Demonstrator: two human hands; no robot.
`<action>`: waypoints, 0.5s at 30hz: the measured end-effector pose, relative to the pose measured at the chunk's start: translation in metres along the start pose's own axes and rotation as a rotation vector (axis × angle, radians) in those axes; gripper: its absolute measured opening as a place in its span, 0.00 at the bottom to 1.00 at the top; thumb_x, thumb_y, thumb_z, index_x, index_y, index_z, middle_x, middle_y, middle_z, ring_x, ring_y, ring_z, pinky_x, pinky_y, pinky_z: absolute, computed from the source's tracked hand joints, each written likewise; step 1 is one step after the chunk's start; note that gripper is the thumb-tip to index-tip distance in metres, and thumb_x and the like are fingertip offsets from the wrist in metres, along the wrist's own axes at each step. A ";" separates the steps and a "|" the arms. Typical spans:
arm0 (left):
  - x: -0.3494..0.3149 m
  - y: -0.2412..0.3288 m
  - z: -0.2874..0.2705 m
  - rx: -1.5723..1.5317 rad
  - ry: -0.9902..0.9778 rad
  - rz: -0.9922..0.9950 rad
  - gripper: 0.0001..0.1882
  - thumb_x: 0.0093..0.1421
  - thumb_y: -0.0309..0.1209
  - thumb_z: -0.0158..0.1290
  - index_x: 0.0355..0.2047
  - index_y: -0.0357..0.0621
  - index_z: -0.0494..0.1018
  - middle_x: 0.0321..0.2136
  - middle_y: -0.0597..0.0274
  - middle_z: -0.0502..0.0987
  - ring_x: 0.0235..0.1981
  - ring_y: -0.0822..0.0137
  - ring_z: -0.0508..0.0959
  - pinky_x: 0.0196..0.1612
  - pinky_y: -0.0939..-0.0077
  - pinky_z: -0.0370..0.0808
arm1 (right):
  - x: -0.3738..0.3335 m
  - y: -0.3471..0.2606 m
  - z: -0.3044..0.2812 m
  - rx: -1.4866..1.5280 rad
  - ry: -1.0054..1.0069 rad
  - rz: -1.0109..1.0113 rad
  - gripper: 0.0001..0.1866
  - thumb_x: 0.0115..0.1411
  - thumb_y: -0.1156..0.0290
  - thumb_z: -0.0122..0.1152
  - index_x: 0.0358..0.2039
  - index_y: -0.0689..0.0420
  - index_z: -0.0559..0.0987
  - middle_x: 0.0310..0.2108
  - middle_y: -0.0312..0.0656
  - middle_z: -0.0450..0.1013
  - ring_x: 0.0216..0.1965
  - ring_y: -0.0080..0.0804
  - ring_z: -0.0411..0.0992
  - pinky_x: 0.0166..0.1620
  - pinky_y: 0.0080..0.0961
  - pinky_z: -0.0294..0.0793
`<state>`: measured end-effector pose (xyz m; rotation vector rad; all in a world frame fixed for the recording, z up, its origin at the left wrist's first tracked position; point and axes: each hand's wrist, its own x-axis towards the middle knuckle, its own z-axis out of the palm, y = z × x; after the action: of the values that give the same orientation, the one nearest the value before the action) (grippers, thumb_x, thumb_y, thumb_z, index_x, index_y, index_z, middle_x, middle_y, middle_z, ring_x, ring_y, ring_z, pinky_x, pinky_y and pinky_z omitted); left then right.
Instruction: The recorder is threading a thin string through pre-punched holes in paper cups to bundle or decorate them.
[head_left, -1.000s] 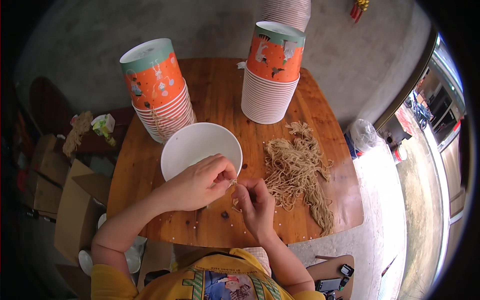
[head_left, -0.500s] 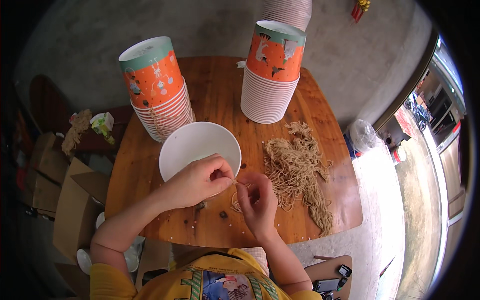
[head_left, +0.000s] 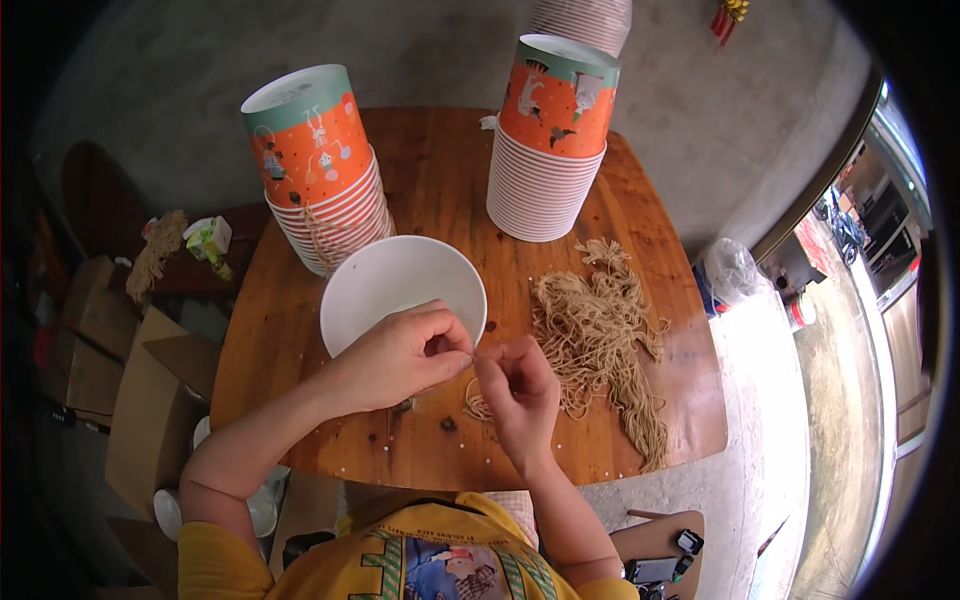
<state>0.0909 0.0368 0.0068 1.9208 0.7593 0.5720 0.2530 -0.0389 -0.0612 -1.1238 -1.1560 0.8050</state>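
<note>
My left hand [head_left: 412, 352] and my right hand [head_left: 522, 392] meet fingertip to fingertip over the table, both closed in a pinch. Between them is a bit of thin tan string, mostly hidden by the fingers. Below and beside my right hand, loose string [head_left: 476, 402] lies curled on the wood. An open white paper bucket [head_left: 365, 285] stands just beyond my left hand, which overlaps its near rim. To the right lies a tangled heap of tan string [head_left: 595, 335].
Two stacks of upside-down paper buckets, a left stack [head_left: 318, 160] with string on its side and a right stack [head_left: 550, 150], stand farther back on the wooden table [head_left: 440, 190]. Small white beads [head_left: 388, 472] dot the near edge. An open cardboard box [head_left: 155, 410] sits at left.
Both hands have risen slightly, and the fingertips have come closer together. My right fingers are curled in more. The view has shifted a little; the buckets and string heap stay put.
</note>
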 end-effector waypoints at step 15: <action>0.005 -0.002 -0.002 0.026 -0.010 0.008 0.05 0.61 0.27 0.54 0.33 0.37 0.73 0.28 0.66 0.73 0.28 0.77 0.73 0.33 0.80 0.71 | 0.001 0.000 -0.006 -0.303 0.010 -0.182 0.07 0.61 0.77 0.56 0.40 0.60 0.72 0.26 0.32 0.71 0.21 0.11 0.65 0.24 0.11 0.62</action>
<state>0.0928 0.0427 0.0059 1.9503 0.7561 0.5596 0.2590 -0.0391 -0.0609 -1.2454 -1.3821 0.4935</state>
